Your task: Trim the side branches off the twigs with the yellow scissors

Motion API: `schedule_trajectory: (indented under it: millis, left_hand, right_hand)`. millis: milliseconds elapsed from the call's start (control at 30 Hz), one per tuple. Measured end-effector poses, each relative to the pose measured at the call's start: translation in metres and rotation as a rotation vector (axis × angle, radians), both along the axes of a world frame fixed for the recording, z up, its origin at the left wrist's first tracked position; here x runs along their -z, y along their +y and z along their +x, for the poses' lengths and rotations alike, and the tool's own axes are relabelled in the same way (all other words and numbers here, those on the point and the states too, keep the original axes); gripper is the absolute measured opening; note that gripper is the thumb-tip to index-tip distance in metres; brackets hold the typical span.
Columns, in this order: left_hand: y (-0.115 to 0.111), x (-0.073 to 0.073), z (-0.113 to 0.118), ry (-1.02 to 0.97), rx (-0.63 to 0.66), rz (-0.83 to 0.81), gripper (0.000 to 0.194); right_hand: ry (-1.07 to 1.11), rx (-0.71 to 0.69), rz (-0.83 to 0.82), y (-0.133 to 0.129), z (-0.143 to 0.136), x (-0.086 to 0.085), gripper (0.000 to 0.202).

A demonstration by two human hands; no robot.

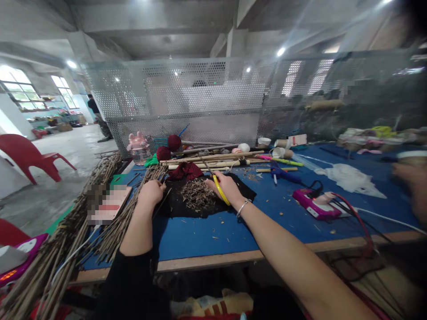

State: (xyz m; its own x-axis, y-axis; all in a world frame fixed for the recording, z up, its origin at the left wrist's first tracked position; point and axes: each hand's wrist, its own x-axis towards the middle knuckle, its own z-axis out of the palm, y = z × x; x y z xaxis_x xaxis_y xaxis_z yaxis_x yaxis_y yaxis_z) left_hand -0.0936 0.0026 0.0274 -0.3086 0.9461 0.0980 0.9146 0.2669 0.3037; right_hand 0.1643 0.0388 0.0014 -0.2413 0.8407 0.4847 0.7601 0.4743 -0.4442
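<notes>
My right hand (227, 189) is closed around scissors with yellow handles (220, 190), their blades pointing up and away to the left. My left hand (151, 193) is pinched shut at the left edge of a black cloth (173, 209). A thin twig (162, 203) shows at its fingers, though the grip itself is partly hidden. Between my hands, a pile of short cut twig pieces (198, 194) lies on the cloth. Under and beside my left forearm lies a bundle of long twigs (122, 222). Dark red fabric (185, 171) rests behind the pile.
Wooden sticks (213, 158), dark red balls (174, 142) and a pink jar (138, 149) line the back of the blue table (207, 244). A blue glue gun (283, 174), a purple power box (315, 204) and cables lie right. Another person's blurred hand (412, 182) is at far right.
</notes>
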Motion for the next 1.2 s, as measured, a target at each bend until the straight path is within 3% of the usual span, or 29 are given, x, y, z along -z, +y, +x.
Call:
schedule_trajectory:
  millis: [167,333,400,467,567,667,767,867,967,1200]
  left_hand:
    - [0.004,0.018,-0.003,0.068,0.084,-0.161,0.018]
    - [0.004,0.018,0.000,-0.018,0.036,-0.033,0.026]
    - [0.004,0.010,-0.002,-0.223,0.038,0.071,0.025]
    - [0.004,0.001,-0.001,-0.597,0.082,0.141,0.026]
    - [0.002,-0.009,0.008,-1.261,0.203,0.147,0.025]
    - [-0.001,-0.009,0.030,-1.633,0.257,0.106,0.011]
    - [-0.004,-0.004,0.056,-1.675,0.323,-0.011,0.009]
    - [-0.009,-0.001,0.072,-1.656,0.406,0.019,0.015]
    - [-0.013,-0.001,0.079,-1.654,0.459,0.039,0.024]
    - [-0.012,0.014,0.091,-1.639,0.504,-0.008,0.032]
  right_hand:
    - [0.183,-0.003,-0.004,0.010,0.005,0.005,0.036]
    - [0.214,-0.019,0.002,0.011,0.005,0.007,0.035]
    - [0.200,-0.010,-0.008,0.011,0.004,0.006,0.035]
    - [0.185,0.006,-0.020,0.010,0.004,0.005,0.034]
    - [0.193,0.025,-0.026,0.008,0.003,0.004,0.034]
    - [0.184,-0.020,-0.038,0.004,0.001,0.002,0.035]
    - [0.140,-0.096,-0.068,-0.005,-0.003,-0.003,0.039]
    - [0.129,-0.214,-0.140,-0.015,-0.008,-0.011,0.045]
    - [0.148,-0.344,-0.209,-0.023,-0.011,-0.017,0.042]
    - [0.165,-0.418,-0.158,-0.025,-0.014,-0.015,0.048]
